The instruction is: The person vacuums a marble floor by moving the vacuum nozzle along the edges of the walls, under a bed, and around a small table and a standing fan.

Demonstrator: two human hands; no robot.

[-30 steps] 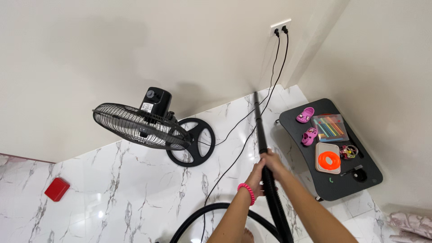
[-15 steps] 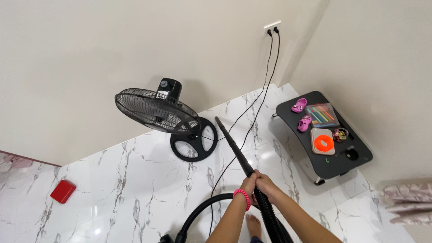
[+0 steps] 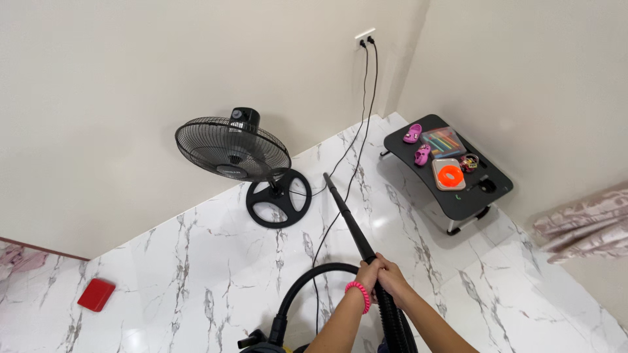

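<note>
both hands, left hand [image 3: 368, 274] & right hand [image 3: 391, 277], clamped on vacuum wand [image 3: 348, 218], wand reaching fwd over floor [image 3: 196, 274].

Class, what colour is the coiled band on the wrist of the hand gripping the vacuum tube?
Pink, on the left wrist: wristband, head view.

Both hands grip a black vacuum wand over a marble floor.
The left hand [image 3: 367, 274] and right hand [image 3: 392, 278] clasp the wand [image 3: 348, 219]; its tip lies just beside the standing fan [image 3: 235, 149], with a low black table [image 3: 474, 196] well apart.
</note>
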